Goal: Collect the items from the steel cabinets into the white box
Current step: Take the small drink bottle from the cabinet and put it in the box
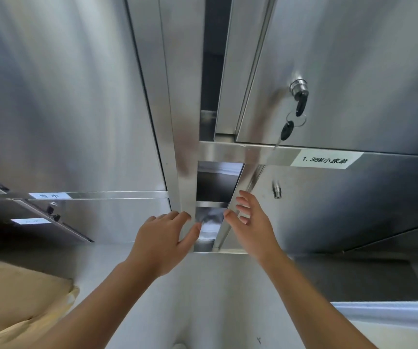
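Observation:
Steel cabinets fill the view. A lower cabinet door [328, 210] on the right stands partly ajar, leaving a narrow gap [215, 187] that shows a dim steel shelf inside. My left hand [164, 238] rests with spread fingers on the vertical steel post [182, 159] left of the gap. On the other side, my right hand [250, 222] is spread at the ajar door's edge, fingers apart, holding nothing. No item is visible inside the gap, only blurred reflections. A pale rim at the lower right [384, 313] may be the white box.
The upper right door [354, 71] is also slightly ajar, with a lock and hanging keys [297, 107]. A label strip [325, 160] sits on the rail below it. Open drawers or doors [39, 217] project at the left. Cream patterned cloth [14, 303] lies at the lower left.

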A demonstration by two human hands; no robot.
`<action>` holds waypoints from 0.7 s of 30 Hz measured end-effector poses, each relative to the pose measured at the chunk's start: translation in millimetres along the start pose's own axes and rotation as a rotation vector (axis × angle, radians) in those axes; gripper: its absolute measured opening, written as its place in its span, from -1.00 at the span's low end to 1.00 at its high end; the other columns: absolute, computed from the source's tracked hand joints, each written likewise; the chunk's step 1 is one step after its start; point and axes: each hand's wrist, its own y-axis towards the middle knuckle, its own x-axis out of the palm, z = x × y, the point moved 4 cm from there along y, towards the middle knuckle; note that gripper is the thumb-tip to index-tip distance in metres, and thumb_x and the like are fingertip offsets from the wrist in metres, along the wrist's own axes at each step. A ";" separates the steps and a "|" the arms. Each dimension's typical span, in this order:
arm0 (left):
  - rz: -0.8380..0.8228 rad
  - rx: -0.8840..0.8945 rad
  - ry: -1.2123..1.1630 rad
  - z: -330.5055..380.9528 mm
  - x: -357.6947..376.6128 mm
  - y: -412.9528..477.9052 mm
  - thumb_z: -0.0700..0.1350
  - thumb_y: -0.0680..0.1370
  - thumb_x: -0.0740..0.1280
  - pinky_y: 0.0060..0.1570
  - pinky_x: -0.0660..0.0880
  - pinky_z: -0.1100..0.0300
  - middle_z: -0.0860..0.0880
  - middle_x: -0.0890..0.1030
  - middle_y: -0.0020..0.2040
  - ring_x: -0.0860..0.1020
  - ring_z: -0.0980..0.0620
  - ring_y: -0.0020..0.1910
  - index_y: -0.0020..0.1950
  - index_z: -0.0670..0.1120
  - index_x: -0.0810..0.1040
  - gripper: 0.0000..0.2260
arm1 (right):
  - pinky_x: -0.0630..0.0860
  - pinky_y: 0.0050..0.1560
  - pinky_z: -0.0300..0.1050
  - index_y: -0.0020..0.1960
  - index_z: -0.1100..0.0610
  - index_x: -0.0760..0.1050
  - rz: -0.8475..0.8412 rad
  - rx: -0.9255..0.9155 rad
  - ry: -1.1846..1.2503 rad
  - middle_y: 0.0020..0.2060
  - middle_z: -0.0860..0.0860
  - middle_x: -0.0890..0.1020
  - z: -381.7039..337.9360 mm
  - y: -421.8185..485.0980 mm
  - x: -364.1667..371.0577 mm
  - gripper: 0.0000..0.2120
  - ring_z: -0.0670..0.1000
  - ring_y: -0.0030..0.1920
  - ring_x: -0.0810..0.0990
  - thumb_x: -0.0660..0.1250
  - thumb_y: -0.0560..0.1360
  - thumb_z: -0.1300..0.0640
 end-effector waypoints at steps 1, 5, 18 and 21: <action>0.001 0.000 0.005 -1.0 -0.3 0.6 0.36 0.54 -0.14 0.03 0.35 0.24 0.13 0.63 0.14 0.58 0.08 0.02 0.26 0.09 0.52 -0.39 | 0.46 0.40 -0.08 0.52 -0.10 0.31 0.004 -0.002 0.004 0.38 -0.14 0.51 -0.9 1.9 -0.8 -0.39 -0.08 0.36 0.50 0.46 0.54 -0.06; 0.015 0.009 0.015 -1.5 -5.1 3.2 0.36 0.54 -0.14 -0.03 0.31 0.24 0.11 0.64 0.10 0.57 0.05 -0.04 0.25 0.07 0.54 -0.38 | 0.46 0.38 -0.12 0.52 -0.07 0.32 0.020 -0.017 0.011 0.35 -0.15 0.52 -3.2 3.4 -2.2 -0.40 -0.11 0.35 0.50 0.45 0.55 -0.03; -0.006 -0.024 0.013 -8.4 -2.6 5.7 0.36 0.55 -0.13 0.03 0.32 0.26 0.15 0.63 0.16 0.58 0.10 0.01 0.27 0.09 0.53 -0.40 | 0.45 0.43 -0.06 0.48 -0.10 0.35 0.014 -0.045 0.010 0.37 -0.18 0.51 -5.4 12.0 -4.7 -0.45 -0.13 0.38 0.48 0.45 0.55 -0.05; 0.006 -0.030 0.014 -3.3 -4.2 9.4 0.34 0.56 -0.10 0.00 0.31 0.26 0.14 0.63 0.14 0.58 0.09 -0.02 0.26 0.09 0.53 -0.43 | 0.42 0.46 -0.06 0.50 -0.07 0.34 0.015 -0.046 -0.012 0.42 -0.17 0.48 -4.0 14.2 -7.9 -0.43 -0.12 0.42 0.44 0.44 0.56 -0.05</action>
